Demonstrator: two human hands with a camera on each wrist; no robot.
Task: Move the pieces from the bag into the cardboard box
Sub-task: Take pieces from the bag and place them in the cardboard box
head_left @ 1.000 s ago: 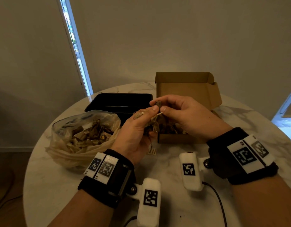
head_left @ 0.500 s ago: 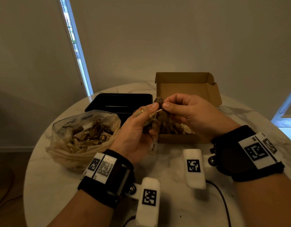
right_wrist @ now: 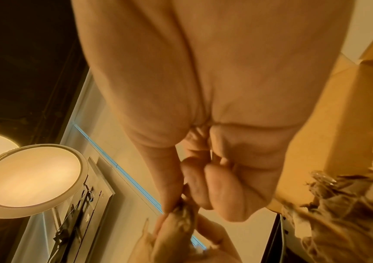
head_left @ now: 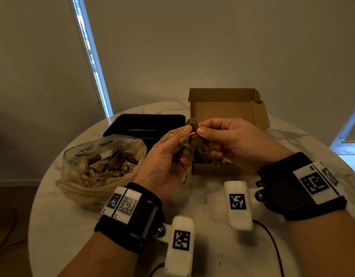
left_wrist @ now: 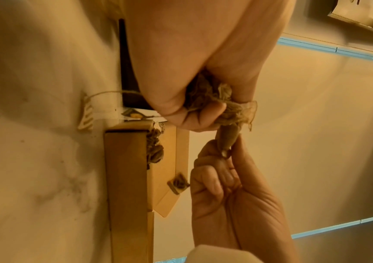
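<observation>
Raised slightly since earlier, left hand and right hand pinch brown pieces; no legible writing.

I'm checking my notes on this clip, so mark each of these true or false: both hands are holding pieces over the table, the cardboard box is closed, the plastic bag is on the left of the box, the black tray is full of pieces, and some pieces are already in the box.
1. Both hands hold pieces above the table. True: the left hand grips a clump of pieces and the right hand pinches one piece of it.
2. The cardboard box is closed. False: the cardboard box stands open, lid up.
3. The plastic bag lies left of the box. True: the plastic bag is on the left.
4. The black tray is full of pieces. False: the black tray shows no pieces.
5. Some pieces are already in the box. True.
</observation>
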